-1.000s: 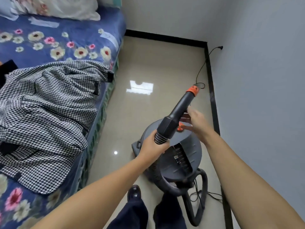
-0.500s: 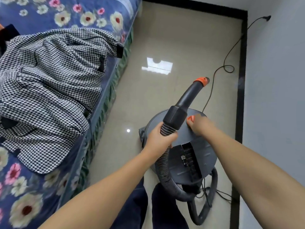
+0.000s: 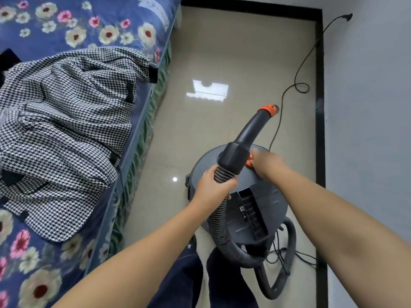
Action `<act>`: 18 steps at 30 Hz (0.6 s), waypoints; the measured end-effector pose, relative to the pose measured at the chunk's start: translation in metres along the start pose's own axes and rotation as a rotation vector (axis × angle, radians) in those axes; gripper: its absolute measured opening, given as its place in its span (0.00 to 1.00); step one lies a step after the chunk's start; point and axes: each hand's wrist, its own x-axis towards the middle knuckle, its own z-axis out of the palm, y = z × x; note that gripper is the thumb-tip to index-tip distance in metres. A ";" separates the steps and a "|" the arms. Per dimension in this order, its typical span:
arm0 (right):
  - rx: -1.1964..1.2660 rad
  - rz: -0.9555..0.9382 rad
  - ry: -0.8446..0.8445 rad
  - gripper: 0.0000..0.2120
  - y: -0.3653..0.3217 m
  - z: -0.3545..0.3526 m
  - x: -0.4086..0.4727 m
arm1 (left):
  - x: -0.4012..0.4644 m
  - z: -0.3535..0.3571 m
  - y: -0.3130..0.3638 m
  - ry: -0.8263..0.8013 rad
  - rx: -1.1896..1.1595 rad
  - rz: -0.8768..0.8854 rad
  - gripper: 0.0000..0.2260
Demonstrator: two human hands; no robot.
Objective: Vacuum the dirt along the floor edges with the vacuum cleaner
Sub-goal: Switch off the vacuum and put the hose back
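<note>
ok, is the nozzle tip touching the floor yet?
No, the left hand holds the hose so the orange nozzle tip points up, well above the floor.

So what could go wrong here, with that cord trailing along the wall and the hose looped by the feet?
1. The power cord runs slack across the floor beside the black skirting, the very edge to be cleaned; the nozzle might snag it or tug the plug.
2. The hose loops near the person's feet, a possible trip.
3. The left hand grips the flexible hose below the rigid handle, so aiming may wobble while the right hand reaches the orange switch.
</note>
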 end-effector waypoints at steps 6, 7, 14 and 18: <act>0.420 0.147 0.083 0.12 0.022 0.015 -0.050 | -0.017 0.001 0.013 -0.070 -0.023 -0.066 0.06; 0.466 0.168 0.064 0.07 0.028 0.019 -0.064 | -0.022 0.003 0.017 -0.103 -0.034 -0.077 0.05; 0.475 0.117 -0.276 0.16 0.042 0.047 -0.176 | -0.061 0.024 0.058 -0.378 -0.067 -0.034 0.05; 0.644 -0.076 -0.335 0.33 0.023 0.065 -0.235 | -0.079 0.034 0.094 -0.468 -0.091 0.029 0.05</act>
